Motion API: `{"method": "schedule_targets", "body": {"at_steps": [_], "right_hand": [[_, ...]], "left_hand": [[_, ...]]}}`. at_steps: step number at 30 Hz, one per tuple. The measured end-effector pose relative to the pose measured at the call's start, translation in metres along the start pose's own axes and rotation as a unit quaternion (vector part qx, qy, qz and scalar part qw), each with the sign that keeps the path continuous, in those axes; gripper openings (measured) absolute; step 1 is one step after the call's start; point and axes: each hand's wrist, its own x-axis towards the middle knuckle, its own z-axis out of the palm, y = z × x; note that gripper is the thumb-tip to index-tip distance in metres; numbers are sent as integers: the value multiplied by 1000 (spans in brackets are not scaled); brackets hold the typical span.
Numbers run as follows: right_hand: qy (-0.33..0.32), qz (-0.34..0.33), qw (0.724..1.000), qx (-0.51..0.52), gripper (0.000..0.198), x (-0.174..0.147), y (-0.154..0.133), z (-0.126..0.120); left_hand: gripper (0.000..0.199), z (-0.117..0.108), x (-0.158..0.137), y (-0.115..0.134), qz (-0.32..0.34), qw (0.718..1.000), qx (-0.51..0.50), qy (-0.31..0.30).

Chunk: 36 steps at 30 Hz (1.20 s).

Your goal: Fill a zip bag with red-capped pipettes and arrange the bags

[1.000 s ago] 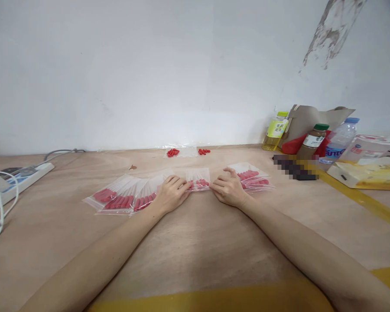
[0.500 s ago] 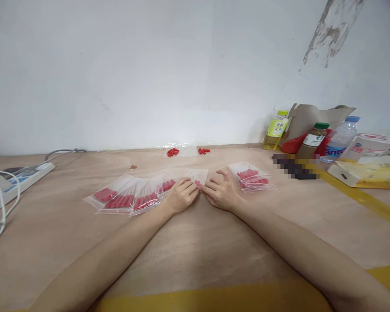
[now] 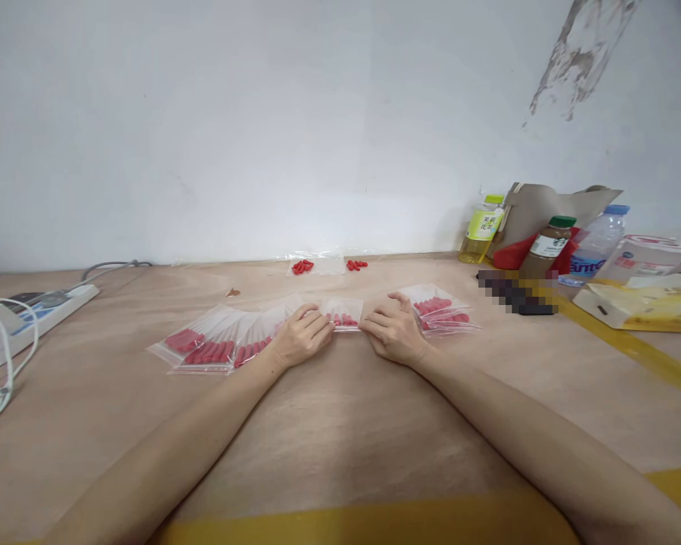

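Note:
Between my two hands a small clear zip bag with red capsule-shaped pieces lies on the table, its strip edge towards me. My left hand pinches that edge at its left end, fingers curled. At the right end, my right hand grips the same edge, with one finger lifted away. Left of my left hand, several bags of red pieces lie overlapped in a fan, partly hidden by that hand. Beyond my right hand rests another stack of filled bags.
Loose red pieces lie on clear film by the wall. A power strip with white cables is at the left. Drink bottles, a grey bag and a yellow tissue pack stand at the right. Yellow tape crosses the near table.
My hands have moved apart along the bag's near edge, the left one leftward and the right one slightly right. More of the bag and its red pieces now shows between them.

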Motion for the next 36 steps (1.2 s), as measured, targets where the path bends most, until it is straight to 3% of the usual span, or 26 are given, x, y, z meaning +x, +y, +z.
{"method": "schedule_targets", "body": {"at_steps": [5,20,26,29,31,33,36], "right_hand": [[15,20,1000,12,20,-3,6,1],[21,39,999,7,21,-4,8,3],[-8,40,999,10,21,-4,10,1],[-46,4,998,34,22,-6,14,-1],[-80,-24,995,60,17,-4,16,-6],[-113,-35,990,79,21,0,19,-13],[-138,30,987,74,34,10,27,-26]], "left_hand": [[13,-6,-6,-7,12,1000,14,4],[22,-9,-9,-9,-46,987,115,-99],[26,-13,-9,-13,-31,992,35,-120],[21,-18,-9,-13,-17,990,-38,-137],[26,-22,-9,-10,-47,985,-89,-142],[47,-25,-8,-6,-99,977,-124,-141],[61,-25,-7,0,-153,968,-136,-146]]}}
